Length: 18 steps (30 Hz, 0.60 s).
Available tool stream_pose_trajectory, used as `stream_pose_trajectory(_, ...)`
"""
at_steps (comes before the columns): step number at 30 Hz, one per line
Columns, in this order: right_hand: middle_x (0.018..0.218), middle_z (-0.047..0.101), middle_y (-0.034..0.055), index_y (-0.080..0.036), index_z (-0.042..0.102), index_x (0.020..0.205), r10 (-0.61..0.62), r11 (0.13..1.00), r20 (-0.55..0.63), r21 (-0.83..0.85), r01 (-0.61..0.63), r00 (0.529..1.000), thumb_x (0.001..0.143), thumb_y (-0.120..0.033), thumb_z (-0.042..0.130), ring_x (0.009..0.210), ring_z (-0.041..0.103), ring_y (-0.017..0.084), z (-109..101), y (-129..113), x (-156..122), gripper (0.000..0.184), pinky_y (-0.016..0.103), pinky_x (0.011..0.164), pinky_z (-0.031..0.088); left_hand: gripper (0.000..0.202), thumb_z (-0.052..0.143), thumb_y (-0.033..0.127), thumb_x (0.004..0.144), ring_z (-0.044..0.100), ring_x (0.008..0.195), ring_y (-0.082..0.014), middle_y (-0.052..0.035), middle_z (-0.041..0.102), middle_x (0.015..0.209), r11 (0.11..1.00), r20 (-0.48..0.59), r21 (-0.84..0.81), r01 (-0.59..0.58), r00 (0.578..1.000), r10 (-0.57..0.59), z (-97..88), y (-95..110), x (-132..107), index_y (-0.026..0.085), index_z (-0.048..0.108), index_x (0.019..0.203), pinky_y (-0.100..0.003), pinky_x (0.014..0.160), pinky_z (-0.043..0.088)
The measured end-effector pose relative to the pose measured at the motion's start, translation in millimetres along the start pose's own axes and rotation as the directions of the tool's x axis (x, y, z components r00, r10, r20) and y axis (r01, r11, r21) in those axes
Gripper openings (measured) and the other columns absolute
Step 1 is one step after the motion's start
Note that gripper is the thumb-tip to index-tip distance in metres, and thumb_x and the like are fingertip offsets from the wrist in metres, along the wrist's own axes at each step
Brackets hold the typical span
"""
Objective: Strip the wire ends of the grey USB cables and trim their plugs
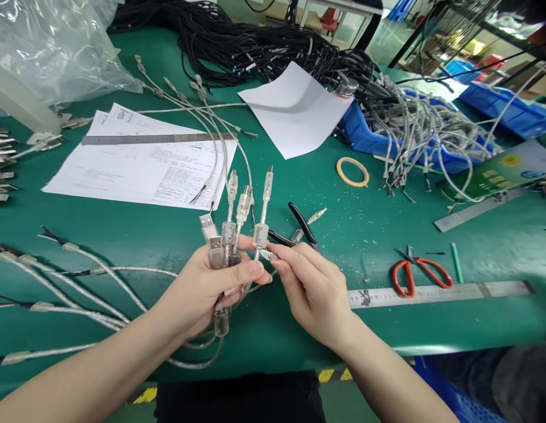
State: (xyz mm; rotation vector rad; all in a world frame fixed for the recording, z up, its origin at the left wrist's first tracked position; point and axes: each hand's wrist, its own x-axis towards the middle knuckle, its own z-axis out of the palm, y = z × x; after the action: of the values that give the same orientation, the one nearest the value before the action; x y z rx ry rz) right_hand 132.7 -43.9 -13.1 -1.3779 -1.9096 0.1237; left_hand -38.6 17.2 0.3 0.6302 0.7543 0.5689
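Note:
My left hand (226, 273) is closed around a bundle of clear-jacketed USB cables (229, 232). Their metal USB plugs (208, 226) and slim clear-bodied connectors stick up above the fist. One cable with a ferrite bead (260, 235) stands upright at the right of the bundle. Beside that bead, my right hand (314, 288) pinches a small pale, shiny piece (268, 254) between thumb and forefinger; its kind is mostly hidden. Black-handled pliers (303, 226) lie just behind my right hand, partly covered by it. A loose clear connector (317, 215) rests near their handles.
Stripped cable ends (30, 264) spread over the left. Printed sheets (123, 170) carry a steel ruler (158, 139). Red-handled scissors (409, 276) lie on a long ruler (467, 292) at right. Behind are a tape roll (365, 174), a cable-filled blue bin (359, 132) and black cables (202, 35).

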Motion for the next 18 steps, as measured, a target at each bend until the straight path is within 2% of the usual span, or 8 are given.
stream_pose_trajectory(4,0.079,0.066,0.0082,-0.008,0.064,0.112,-0.037,0.995,-0.043,-0.099,0.033,0.998,0.095,-0.014,0.052,0.068,0.057,0.015,0.1,0.2,0.8,0.021,0.028,0.06,0.048,0.024,0.082,0.024,0.073,0.039,0.035,-0.0009,-0.0027,0.073,0.063,1.0,-0.013,0.011,0.01,1.0,-0.009,0.2,-0.2,0.6,0.017,0.068,0.09,-0.013,0.036,0.024)
stream_pose_trajectory(10,0.075,0.064,0.0061,-0.012,0.062,0.116,-0.11,0.953,-0.082,-0.292,0.082,0.991,0.096,-0.018,0.052,0.066,0.054,0.016,1.5,-0.6,-0.9,0.023,0.029,0.059,0.046,0.028,0.083,0.024,0.071,0.039,0.036,-0.0016,-0.0033,0.073,0.062,0.999,-0.057,0.038,0.001,0.998,0.001,0.1,-1.3,0.5,0.017,0.069,0.094,-0.014,0.037,0.027)
stream_pose_trajectory(18,0.074,0.065,0.0059,-0.013,0.062,0.117,-0.143,0.923,-0.137,-0.376,0.081,0.98,0.093,-0.018,0.058,0.064,0.051,0.017,3.2,-0.7,-2.5,0.024,0.031,0.058,0.042,0.03,0.083,0.025,0.07,0.04,0.036,-0.0014,-0.003,0.073,0.061,0.999,-0.062,0.044,0.003,0.998,0.0,3.8,0.7,0.9,0.016,0.069,0.095,-0.014,0.038,0.028)
